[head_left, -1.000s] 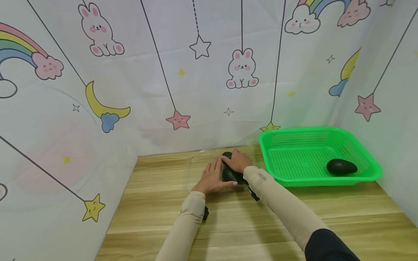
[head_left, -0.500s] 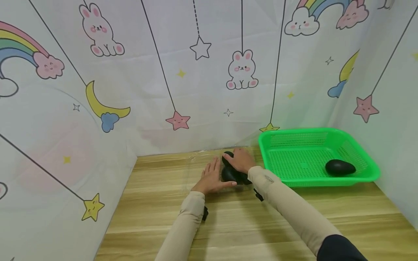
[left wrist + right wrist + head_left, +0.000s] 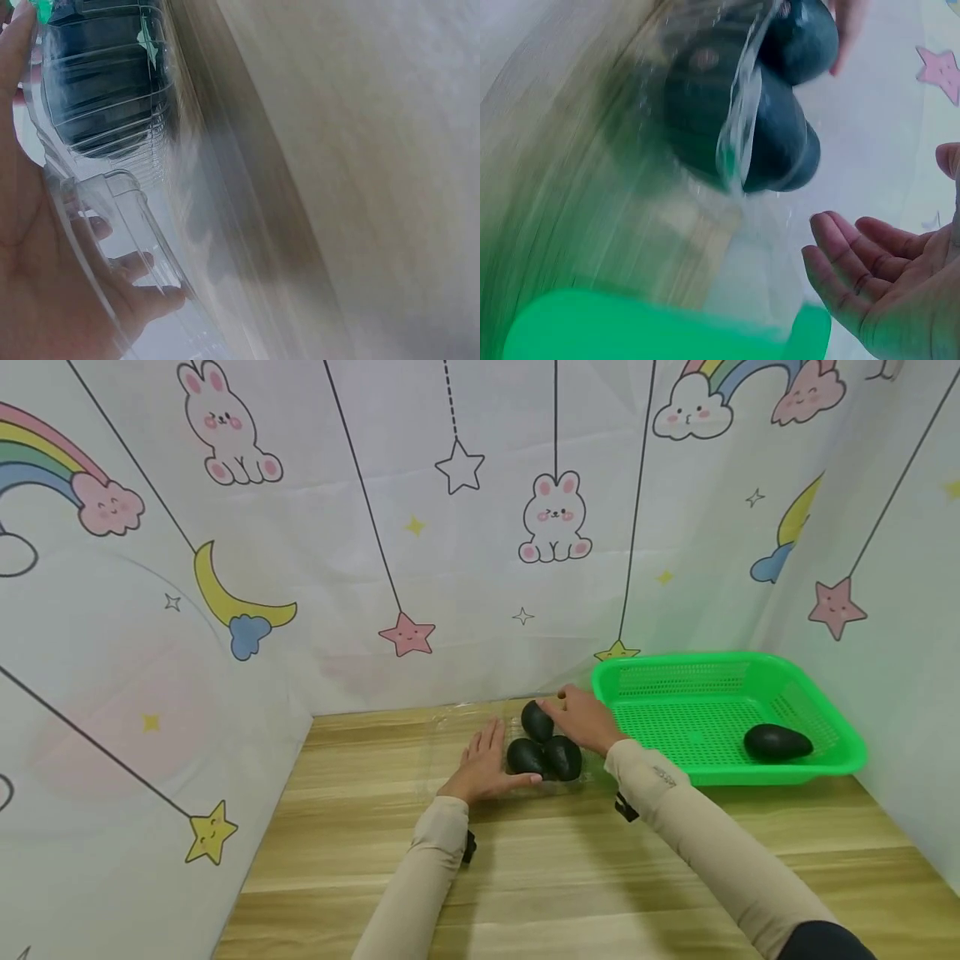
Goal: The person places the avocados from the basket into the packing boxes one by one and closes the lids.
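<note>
Three dark green avocados sit grouped in one half of a clear plastic clamshell box: a back one, a front left one and a front right one. My left hand rests on the box beside them, fingers extended and thumb along the front avocados. Its fingers show through the plastic in the left wrist view. Just right of the back avocado is my right hand, between box and basket. In the right wrist view this hand holds nothing, its fingers loosely bent.
A green plastic basket stands right of the box, close to my right hand. One more avocado lies in its right end. Behind the wooden table hangs a printed white cloth, which also encloses both sides.
My right hand has drawn back from the avocados and moved right towards the basket, uncovering all three. The back avocado has shifted slightly right. My left hand has stayed put.
</note>
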A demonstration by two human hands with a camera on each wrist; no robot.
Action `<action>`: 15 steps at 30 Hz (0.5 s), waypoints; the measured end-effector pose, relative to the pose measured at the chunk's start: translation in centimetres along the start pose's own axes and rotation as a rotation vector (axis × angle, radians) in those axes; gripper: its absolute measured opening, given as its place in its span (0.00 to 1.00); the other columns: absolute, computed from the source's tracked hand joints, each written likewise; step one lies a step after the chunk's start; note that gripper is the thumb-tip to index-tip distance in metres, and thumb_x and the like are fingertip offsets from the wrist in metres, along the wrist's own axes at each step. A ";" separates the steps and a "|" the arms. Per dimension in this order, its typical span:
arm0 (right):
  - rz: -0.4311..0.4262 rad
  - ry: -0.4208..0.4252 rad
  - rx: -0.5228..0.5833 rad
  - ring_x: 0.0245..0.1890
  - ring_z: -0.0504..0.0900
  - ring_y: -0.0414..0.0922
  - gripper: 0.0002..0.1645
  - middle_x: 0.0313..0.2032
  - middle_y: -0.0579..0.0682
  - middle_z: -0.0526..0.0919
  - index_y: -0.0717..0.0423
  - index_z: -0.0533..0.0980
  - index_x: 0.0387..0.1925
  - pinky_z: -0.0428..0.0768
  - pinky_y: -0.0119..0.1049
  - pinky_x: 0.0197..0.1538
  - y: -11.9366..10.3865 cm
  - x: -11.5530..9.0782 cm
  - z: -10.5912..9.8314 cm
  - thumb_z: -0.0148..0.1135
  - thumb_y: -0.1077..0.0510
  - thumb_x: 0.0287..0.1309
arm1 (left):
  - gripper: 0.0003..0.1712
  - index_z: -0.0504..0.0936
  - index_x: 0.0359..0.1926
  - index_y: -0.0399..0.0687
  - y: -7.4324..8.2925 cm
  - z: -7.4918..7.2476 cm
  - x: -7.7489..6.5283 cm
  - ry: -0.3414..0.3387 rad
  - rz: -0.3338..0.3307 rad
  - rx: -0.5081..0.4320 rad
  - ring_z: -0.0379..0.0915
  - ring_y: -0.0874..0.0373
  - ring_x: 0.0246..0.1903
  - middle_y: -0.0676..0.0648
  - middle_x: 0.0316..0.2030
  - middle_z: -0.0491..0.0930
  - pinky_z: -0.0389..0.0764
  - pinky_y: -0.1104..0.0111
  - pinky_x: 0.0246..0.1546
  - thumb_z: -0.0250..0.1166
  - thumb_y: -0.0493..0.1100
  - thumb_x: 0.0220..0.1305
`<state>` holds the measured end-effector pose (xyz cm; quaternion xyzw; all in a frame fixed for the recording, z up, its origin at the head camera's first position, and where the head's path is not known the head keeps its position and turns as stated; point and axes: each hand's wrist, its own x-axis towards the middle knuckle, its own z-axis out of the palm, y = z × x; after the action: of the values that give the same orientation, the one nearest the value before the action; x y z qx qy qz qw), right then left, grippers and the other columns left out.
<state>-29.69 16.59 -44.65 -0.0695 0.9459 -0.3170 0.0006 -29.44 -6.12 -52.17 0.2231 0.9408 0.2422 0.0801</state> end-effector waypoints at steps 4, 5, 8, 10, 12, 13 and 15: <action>-0.022 0.048 0.038 0.47 0.84 0.54 0.42 0.52 0.60 0.83 0.62 0.69 0.67 0.81 0.54 0.50 1.2 -0.8 -1.6 0.45 0.31 0.74 | 0.72 0.38 0.82 0.47 0.0 0.0 0.1 0.006 -0.002 -0.002 0.35 0.35 0.79 0.42 0.82 0.35 0.48 0.37 0.73 0.61 0.81 0.54; -0.025 0.063 0.043 0.46 0.84 0.55 0.41 0.52 0.60 0.82 0.62 0.70 0.67 0.81 0.54 0.50 1.6 -1.0 -2.0 0.46 0.32 0.75 | 0.72 0.38 0.82 0.47 0.0 0.0 0.1 0.007 -0.001 -0.002 0.35 0.35 0.79 0.42 0.82 0.35 0.48 0.37 0.73 0.61 0.81 0.55; -0.018 0.104 0.044 0.47 0.83 0.56 0.41 0.54 0.62 0.81 0.62 0.70 0.66 0.81 0.55 0.49 2.6 -1.5 -3.2 0.45 0.31 0.75 | 0.71 0.38 0.82 0.47 0.1 0.0 0.0 0.010 0.000 0.004 0.35 0.35 0.79 0.42 0.82 0.35 0.47 0.37 0.73 0.62 0.80 0.55; -0.005 0.119 0.026 0.47 0.83 0.57 0.44 0.55 0.63 0.81 0.63 0.70 0.66 0.81 0.54 0.47 3.4 -1.7 -3.9 0.43 0.29 0.74 | 0.71 0.38 0.82 0.47 0.2 0.0 0.0 0.009 0.003 0.006 0.35 0.35 0.79 0.43 0.82 0.34 0.46 0.37 0.74 0.62 0.80 0.55; 0.014 0.121 0.009 0.47 0.83 0.58 0.45 0.55 0.64 0.80 0.64 0.69 0.67 0.80 0.55 0.48 4.3 -1.9 -4.8 0.42 0.29 0.74 | 0.71 0.38 0.82 0.47 0.1 -0.1 0.0 0.007 0.006 0.006 0.34 0.36 0.79 0.43 0.82 0.34 0.46 0.38 0.74 0.61 0.81 0.55; 0.028 0.116 -0.005 0.47 0.83 0.58 0.47 0.56 0.65 0.79 0.64 0.68 0.68 0.80 0.55 0.47 4.8 -2.0 -5.2 0.41 0.28 0.73 | 0.72 0.37 0.82 0.47 0.1 0.0 0.0 0.005 0.008 0.005 0.34 0.36 0.79 0.43 0.82 0.34 0.46 0.38 0.74 0.61 0.81 0.55; 0.057 0.109 -0.034 0.48 0.82 0.60 0.47 0.56 0.67 0.79 0.66 0.67 0.68 0.80 0.55 0.46 5.7 -2.3 -6.1 0.41 0.29 0.74 | 0.72 0.37 0.82 0.47 0.0 0.0 0.0 0.000 0.010 0.005 0.34 0.37 0.79 0.43 0.82 0.33 0.45 0.38 0.74 0.60 0.82 0.54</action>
<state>-28.47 25.04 -43.24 -0.0250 0.9513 -0.3041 -0.0428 -29.46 -6.14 -52.15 0.2281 0.9402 0.2404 0.0782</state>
